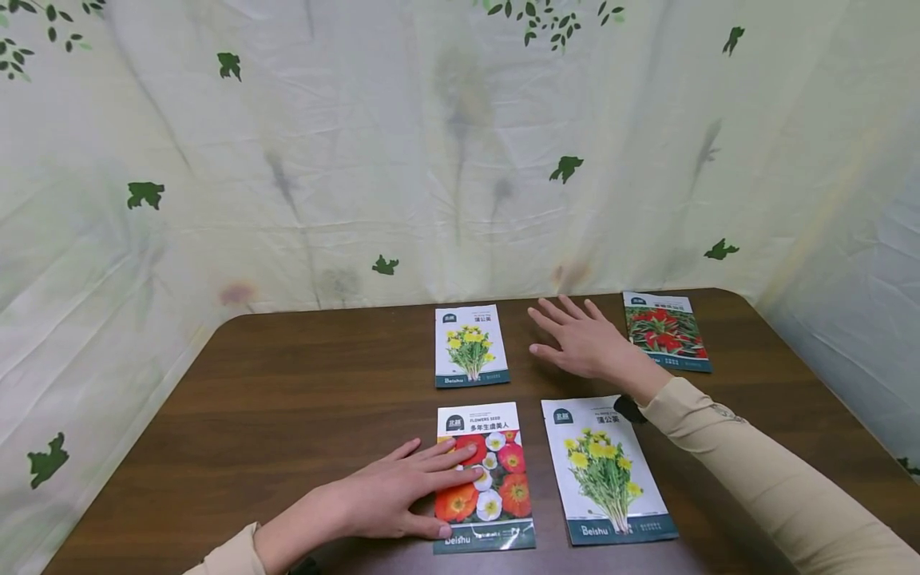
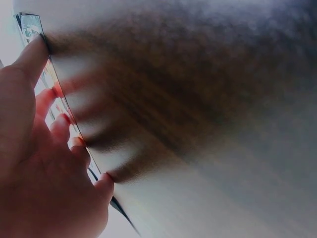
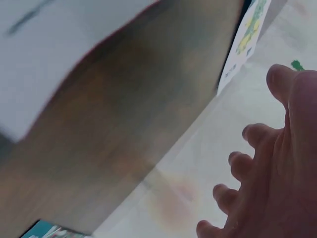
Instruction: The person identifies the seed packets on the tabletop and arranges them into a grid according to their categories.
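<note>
My left hand (image 1: 391,491) rests with fingers spread on the left part of a seed packet (image 1: 513,487) printed with red, orange and white flowers. The left wrist view shows that hand's fingertips along the packet's edge. Farther back, my right hand (image 1: 585,343) is stretched out, fingers spread, holding nothing; in the right wrist view its fingers look raised off the table. Left of it lies a seed packet with yellow flowers (image 1: 470,347). A red-flower packet (image 1: 664,331) lies to its right, partly behind the wrist. Nearer, below the right forearm, lies a larger-looking yellow-flower packet (image 1: 604,479).
The packets lie on a dark brown wooden table (image 1: 287,399) with rounded back corners. A pale curtain (image 1: 345,160) with green leaf shapes hangs behind the table and along both sides, close to its back edge.
</note>
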A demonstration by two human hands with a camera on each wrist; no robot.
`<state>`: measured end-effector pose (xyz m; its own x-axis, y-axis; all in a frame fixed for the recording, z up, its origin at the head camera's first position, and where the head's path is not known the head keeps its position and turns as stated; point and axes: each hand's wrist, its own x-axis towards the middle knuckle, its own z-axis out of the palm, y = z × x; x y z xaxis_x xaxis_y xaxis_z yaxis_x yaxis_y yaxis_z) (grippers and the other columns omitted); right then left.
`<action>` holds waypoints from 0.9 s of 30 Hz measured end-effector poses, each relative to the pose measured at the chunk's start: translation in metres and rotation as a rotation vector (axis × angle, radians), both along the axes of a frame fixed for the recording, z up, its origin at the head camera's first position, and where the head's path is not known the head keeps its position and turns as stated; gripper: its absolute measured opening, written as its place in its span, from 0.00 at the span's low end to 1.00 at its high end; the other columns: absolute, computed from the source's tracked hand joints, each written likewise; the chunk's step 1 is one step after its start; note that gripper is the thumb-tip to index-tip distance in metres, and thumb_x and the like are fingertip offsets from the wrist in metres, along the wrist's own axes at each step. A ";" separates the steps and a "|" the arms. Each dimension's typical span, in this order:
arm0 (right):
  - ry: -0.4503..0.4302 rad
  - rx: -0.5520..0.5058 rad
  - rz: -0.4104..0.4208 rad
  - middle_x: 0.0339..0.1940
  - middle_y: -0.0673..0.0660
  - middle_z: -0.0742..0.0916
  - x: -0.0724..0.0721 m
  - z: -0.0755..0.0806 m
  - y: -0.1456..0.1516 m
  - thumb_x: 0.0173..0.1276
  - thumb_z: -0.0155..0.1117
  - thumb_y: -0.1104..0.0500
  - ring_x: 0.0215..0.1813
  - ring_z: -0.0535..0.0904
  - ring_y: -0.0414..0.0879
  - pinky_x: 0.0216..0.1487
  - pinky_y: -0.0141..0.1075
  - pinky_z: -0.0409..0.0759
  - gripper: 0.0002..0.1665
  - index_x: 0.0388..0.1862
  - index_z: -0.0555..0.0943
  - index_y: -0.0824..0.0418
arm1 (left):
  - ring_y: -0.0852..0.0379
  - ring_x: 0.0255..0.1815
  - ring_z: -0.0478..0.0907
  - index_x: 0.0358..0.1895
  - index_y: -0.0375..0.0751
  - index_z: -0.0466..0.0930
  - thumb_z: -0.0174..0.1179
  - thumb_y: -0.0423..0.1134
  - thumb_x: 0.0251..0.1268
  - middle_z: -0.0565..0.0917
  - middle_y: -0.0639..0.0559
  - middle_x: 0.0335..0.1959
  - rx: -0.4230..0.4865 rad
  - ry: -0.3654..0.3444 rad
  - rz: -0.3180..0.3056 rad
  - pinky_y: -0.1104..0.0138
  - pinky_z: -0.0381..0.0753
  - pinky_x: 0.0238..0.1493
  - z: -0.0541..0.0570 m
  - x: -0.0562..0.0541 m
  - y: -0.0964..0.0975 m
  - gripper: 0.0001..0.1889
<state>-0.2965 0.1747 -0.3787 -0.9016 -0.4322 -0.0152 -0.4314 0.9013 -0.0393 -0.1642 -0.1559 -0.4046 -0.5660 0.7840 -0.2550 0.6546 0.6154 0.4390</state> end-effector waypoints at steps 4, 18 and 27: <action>0.026 0.022 -0.046 0.80 0.59 0.56 0.002 -0.002 0.013 0.75 0.46 0.33 0.79 0.45 0.61 0.73 0.63 0.41 0.44 0.81 0.52 0.52 | 0.51 0.78 0.49 0.75 0.72 0.59 0.53 0.69 0.63 0.58 0.61 0.77 -0.003 -0.006 0.004 0.39 0.49 0.71 0.000 0.000 0.000 0.36; 0.007 -0.012 -0.196 0.80 0.65 0.53 0.008 -0.002 0.073 0.77 0.41 0.34 0.78 0.41 0.66 0.71 0.66 0.38 0.45 0.81 0.49 0.59 | 0.51 0.78 0.49 0.75 0.71 0.58 0.52 0.69 0.63 0.56 0.62 0.77 0.010 0.028 -0.014 0.40 0.49 0.71 -0.004 0.001 -0.001 0.36; -0.011 -0.032 -0.256 0.78 0.70 0.52 -0.001 -0.013 0.112 0.76 0.39 0.32 0.77 0.39 0.71 0.70 0.68 0.34 0.47 0.80 0.50 0.62 | 0.52 0.78 0.48 0.75 0.74 0.58 0.53 0.69 0.62 0.59 0.61 0.76 0.001 0.005 0.011 0.40 0.47 0.72 -0.004 0.000 -0.001 0.36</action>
<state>-0.2971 0.2870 -0.3914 -0.9817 -0.1900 -0.0158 -0.1883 0.9794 -0.0734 -0.1642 -0.1566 -0.4085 -0.5757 0.7780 -0.2514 0.6499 0.6220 0.4367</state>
